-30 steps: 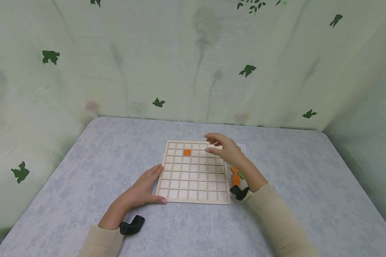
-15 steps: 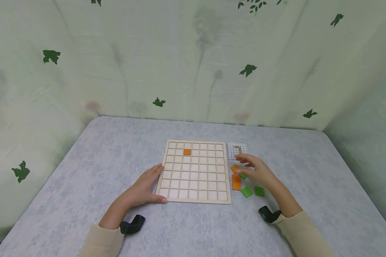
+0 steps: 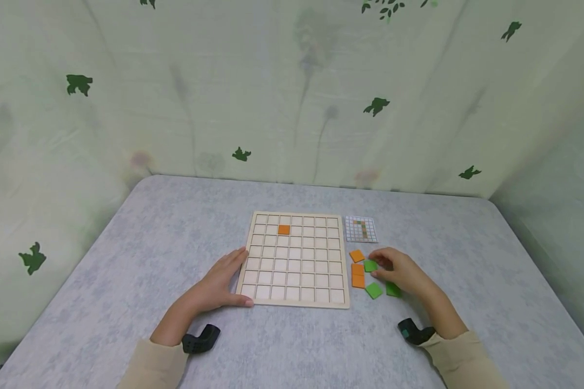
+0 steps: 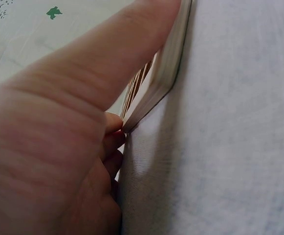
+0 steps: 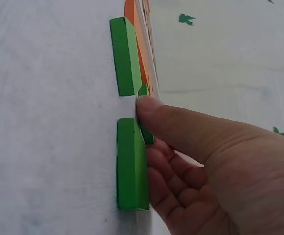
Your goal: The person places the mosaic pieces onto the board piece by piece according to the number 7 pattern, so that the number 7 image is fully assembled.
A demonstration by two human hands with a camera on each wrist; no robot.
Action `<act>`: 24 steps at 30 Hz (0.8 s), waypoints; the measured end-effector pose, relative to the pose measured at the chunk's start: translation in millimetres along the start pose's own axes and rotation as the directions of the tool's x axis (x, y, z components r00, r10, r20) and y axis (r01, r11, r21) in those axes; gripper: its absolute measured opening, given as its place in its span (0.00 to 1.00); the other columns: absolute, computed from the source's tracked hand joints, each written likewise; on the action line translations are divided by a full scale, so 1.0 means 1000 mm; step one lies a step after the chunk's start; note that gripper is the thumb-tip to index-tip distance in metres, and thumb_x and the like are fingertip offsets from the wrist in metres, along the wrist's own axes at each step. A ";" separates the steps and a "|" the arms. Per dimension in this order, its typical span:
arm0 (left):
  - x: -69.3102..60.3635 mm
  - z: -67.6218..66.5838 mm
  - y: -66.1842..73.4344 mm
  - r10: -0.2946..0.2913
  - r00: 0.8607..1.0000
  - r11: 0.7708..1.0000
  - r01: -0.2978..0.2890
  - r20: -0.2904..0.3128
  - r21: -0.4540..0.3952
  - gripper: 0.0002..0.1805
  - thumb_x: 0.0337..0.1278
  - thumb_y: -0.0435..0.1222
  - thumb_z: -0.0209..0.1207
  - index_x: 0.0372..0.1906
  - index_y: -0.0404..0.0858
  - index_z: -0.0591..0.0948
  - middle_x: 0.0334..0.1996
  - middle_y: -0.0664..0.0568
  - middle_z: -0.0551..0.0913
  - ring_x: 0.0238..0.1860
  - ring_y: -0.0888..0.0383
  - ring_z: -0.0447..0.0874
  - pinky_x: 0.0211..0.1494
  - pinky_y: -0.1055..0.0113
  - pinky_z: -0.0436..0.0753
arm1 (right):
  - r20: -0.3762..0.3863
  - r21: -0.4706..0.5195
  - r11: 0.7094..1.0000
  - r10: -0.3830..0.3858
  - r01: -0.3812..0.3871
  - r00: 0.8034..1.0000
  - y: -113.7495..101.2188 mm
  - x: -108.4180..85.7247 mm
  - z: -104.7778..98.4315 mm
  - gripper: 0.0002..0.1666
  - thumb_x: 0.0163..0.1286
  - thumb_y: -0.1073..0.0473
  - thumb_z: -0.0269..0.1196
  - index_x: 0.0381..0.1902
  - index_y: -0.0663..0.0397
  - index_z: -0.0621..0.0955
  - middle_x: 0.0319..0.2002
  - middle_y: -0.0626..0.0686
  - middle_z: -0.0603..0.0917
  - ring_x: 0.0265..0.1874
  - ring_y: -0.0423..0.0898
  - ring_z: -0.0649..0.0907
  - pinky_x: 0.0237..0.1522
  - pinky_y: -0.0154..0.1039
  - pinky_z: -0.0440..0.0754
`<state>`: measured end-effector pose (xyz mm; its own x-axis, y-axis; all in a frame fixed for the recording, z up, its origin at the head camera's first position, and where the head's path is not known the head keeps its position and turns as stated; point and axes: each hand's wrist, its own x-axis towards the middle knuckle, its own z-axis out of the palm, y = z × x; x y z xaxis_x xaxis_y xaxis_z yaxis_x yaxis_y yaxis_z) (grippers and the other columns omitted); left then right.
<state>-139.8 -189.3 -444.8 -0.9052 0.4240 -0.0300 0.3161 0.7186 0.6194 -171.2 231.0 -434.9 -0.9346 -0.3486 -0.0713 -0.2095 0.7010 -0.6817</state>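
Observation:
A square wooden grid board (image 3: 294, 266) lies on the table, with one orange tile (image 3: 284, 229) in a cell near its far side. My left hand (image 3: 219, 283) rests against the board's near left corner, fingers fairly straight along the left edge and thumb at the front edge. To the right of the board, my right hand (image 3: 401, 270) pinches a green tile (image 3: 370, 265) at table level between thumb and fingers. In the right wrist view, the thumb partly hides that tile, and another green tile (image 5: 131, 166) lies close beside the fingers.
Around the right hand lie a loose orange tile (image 3: 357, 256), two adjoining orange tiles (image 3: 358, 275), a green tile (image 3: 373, 290) and another partly covered green tile (image 3: 392, 289). A small printed grid card (image 3: 361, 229) lies beyond them. A patterned curtain (image 3: 292, 108) hangs behind the table.
My right hand has moved from above the board's far right part down to the tiles on the right, its fingers closing about a green one. The left hand has stayed on the board's corner.

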 end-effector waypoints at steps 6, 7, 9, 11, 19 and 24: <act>-0.001 0.000 0.001 -0.003 1.000 1.000 0.003 0.002 0.002 0.65 0.25 0.62 0.67 0.69 0.33 0.50 0.69 0.42 0.47 0.67 0.43 0.41 0.64 0.45 0.47 | -0.009 -0.070 0.997 0.034 -0.034 0.999 -0.005 0.000 -0.002 0.18 0.58 0.58 0.65 0.45 0.60 0.77 0.42 0.54 0.76 0.41 0.50 0.75 0.43 0.46 0.75; -0.001 0.001 0.000 -0.002 1.000 1.000 0.002 0.002 0.003 0.65 0.25 0.62 0.66 0.69 0.33 0.50 0.69 0.42 0.47 0.67 0.42 0.41 0.64 0.44 0.47 | -0.012 -0.068 0.997 0.029 -0.030 1.000 -0.006 0.001 -0.003 0.18 0.58 0.59 0.64 0.45 0.60 0.77 0.42 0.54 0.76 0.41 0.50 0.75 0.43 0.46 0.75; -0.001 0.001 0.000 0.003 1.000 1.000 -0.003 0.001 0.004 0.65 0.26 0.62 0.66 0.69 0.32 0.50 0.68 0.41 0.47 0.67 0.42 0.41 0.64 0.44 0.47 | -0.023 -0.061 0.998 0.013 -0.014 1.000 -0.009 0.003 -0.004 0.17 0.59 0.60 0.64 0.45 0.59 0.77 0.42 0.54 0.77 0.41 0.50 0.76 0.43 0.46 0.75; -0.001 0.001 0.001 0.000 1.000 1.000 0.000 0.002 0.003 0.65 0.25 0.62 0.66 0.69 0.32 0.50 0.68 0.41 0.47 0.67 0.42 0.41 0.64 0.44 0.47 | -0.040 -0.055 0.998 -0.024 0.022 0.999 -0.014 0.005 -0.006 0.16 0.59 0.62 0.63 0.46 0.60 0.77 0.42 0.53 0.78 0.40 0.49 0.76 0.41 0.44 0.75; -0.001 0.000 0.001 -0.005 1.000 1.000 0.005 0.004 0.004 0.65 0.24 0.63 0.67 0.69 0.33 0.50 0.69 0.42 0.47 0.67 0.44 0.41 0.64 0.46 0.48 | -0.152 -0.022 0.983 -0.183 0.182 0.971 -0.041 0.018 -0.006 0.19 0.61 0.61 0.62 0.50 0.58 0.76 0.44 0.53 0.77 0.42 0.49 0.75 0.42 0.44 0.74; 0.000 0.000 0.001 -0.006 1.000 1.000 0.006 0.004 0.008 0.66 0.24 0.63 0.66 0.69 0.33 0.50 0.69 0.42 0.47 0.67 0.43 0.42 0.64 0.46 0.48 | -0.212 0.015 0.968 -0.244 0.252 0.947 -0.059 0.035 0.000 0.19 0.60 0.59 0.62 0.50 0.56 0.77 0.44 0.51 0.77 0.42 0.48 0.75 0.42 0.43 0.75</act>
<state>-139.4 -189.1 -444.2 -0.9058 0.4222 -0.0371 0.3130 0.7255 0.6130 -191.6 177.3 -397.8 -0.8944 -0.3691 0.2526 -0.4342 0.5809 -0.6885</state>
